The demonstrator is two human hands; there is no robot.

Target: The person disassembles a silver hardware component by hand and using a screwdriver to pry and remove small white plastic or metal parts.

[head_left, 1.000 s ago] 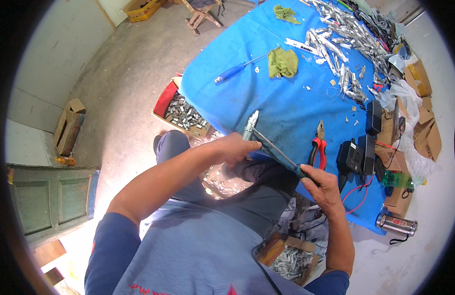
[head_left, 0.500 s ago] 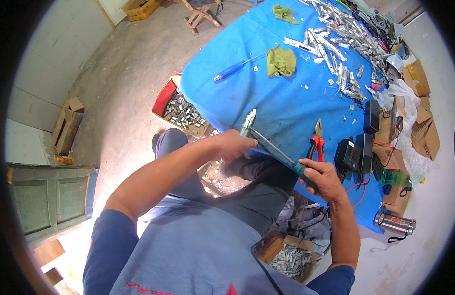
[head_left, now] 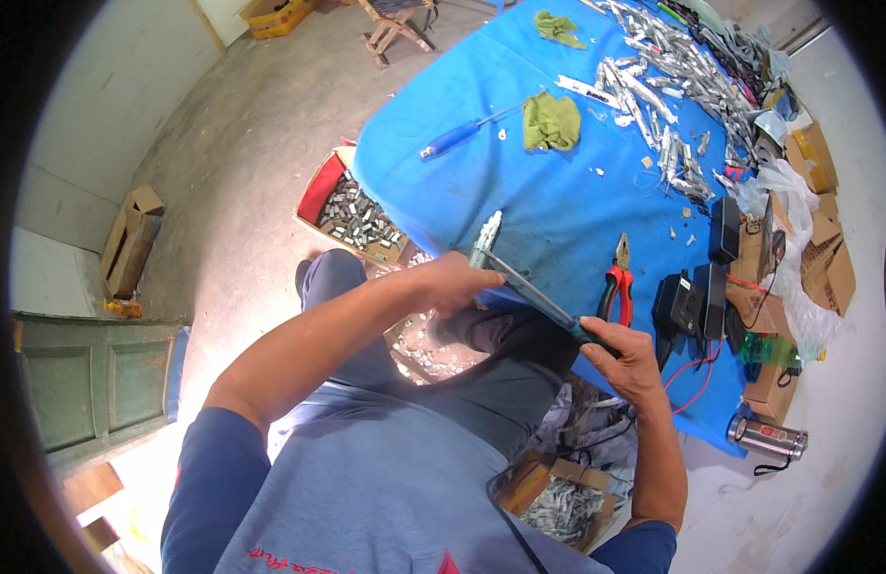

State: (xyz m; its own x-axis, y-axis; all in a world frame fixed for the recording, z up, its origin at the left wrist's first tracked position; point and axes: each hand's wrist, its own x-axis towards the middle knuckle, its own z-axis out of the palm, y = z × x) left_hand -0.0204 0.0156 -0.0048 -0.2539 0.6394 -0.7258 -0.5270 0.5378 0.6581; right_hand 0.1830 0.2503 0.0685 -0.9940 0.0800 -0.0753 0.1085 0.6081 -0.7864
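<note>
My left hand [head_left: 451, 284] is closed round a small silvery-white elongated part [head_left: 486, 237], whose upper end sticks out above the fingers near the table's front edge. In my right hand [head_left: 623, 359] is a screwdriver [head_left: 534, 292] with a teal handle, mostly covered by the fingers and palm. Its shaft slants up to the left and its tip meets the part by my left thumb; the exact contact is too small to make out. Just beyond my right hand, pliers [head_left: 615, 284] with red and black handles lie on the blue cloth [head_left: 453, 196].
A blue-handled screwdriver [head_left: 457, 137] and a green rag [head_left: 551, 121] lie farther back. Silvery parts [head_left: 644, 91] are heaped at the far right, by black adapters [head_left: 680, 304] and cardboard [head_left: 826, 253]. A box of small metal pieces [head_left: 362, 212] stands left; a flashlight [head_left: 766, 436] lies right.
My right hand has turned round the screwdriver handle, covering more of it, and its forearm has swung slightly left. My left hand keeps its hold on the part, almost unmoved.
</note>
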